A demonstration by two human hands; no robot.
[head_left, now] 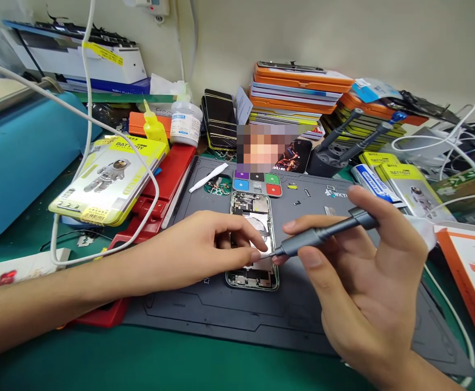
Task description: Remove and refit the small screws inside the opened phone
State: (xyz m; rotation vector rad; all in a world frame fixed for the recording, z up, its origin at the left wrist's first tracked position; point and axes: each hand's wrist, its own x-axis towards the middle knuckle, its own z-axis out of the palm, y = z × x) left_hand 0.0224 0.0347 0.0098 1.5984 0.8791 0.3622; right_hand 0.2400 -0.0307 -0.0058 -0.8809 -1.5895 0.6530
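Observation:
An opened smartphone [254, 279] lies on the grey work mat [221, 309], its inner parts exposed. Over it, my left hand [221, 241] has thumb and forefinger brought close together at the screwdriver's tip; whatever they pinch is too small to make out. My right hand [368, 288] grips a dark grey precision screwdriver [314, 239], which slants down to the left toward the left fingertips. A cap end of the driver rests against the right forefinger. Left fingers partly cover the phone's middle.
Beyond the phone sits a coloured magnetic pad [274, 189], with a white pry tool [208, 177] to its left. Small metal parts [297, 203] lie on the mat. Battery boxes [111, 179] and a red holder [172, 174] flank the left; a black tool stand [323, 162] rises behind.

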